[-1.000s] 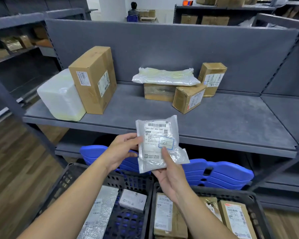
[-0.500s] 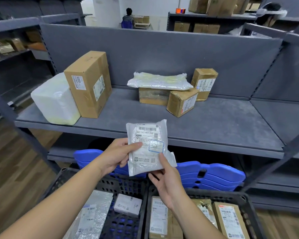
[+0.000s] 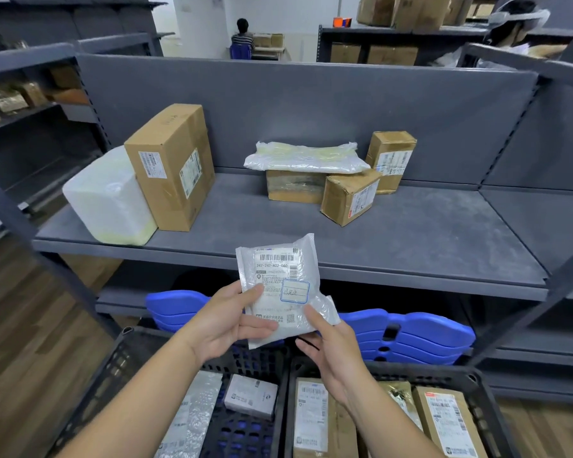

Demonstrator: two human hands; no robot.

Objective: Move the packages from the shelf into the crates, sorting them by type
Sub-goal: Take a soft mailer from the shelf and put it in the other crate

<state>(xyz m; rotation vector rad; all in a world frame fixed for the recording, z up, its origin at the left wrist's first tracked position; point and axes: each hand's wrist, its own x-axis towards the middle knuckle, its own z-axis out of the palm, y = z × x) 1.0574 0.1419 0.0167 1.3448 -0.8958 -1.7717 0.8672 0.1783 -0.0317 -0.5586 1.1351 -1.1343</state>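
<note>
I hold a small white plastic mailer bag (image 3: pixel 280 276) with a shipping label upright in front of the shelf edge, above the crates. My left hand (image 3: pixel 232 320) grips its left side and my right hand (image 3: pixel 328 352) pinches its lower right corner. On the grey shelf (image 3: pixel 411 239) stand a tall cardboard box (image 3: pixel 172 166), a white wrapped block (image 3: pixel 110 200), a plastic bag (image 3: pixel 306 157) on a flat box (image 3: pixel 293 186), and two small boxes (image 3: pixel 351 200) (image 3: pixel 391 160). The left crate (image 3: pixel 113 368) holds plastic-wrapped parcels; the right crate (image 3: pixel 477 395) holds cardboard boxes.
Blue plastic pieces (image 3: pixel 411 332) are stacked on the lower shelf behind the crates. A slanted shelf post (image 3: pixel 47 259) runs down at the left, another (image 3: pixel 543 302) at the right. A person (image 3: pixel 242 38) sits far behind among more shelves of boxes.
The view has tipped slightly downward and the bag sits lower against the shelf edge. Both hands keep hold of it; the right thumb has shifted toward the bag's lower right corner.
</note>
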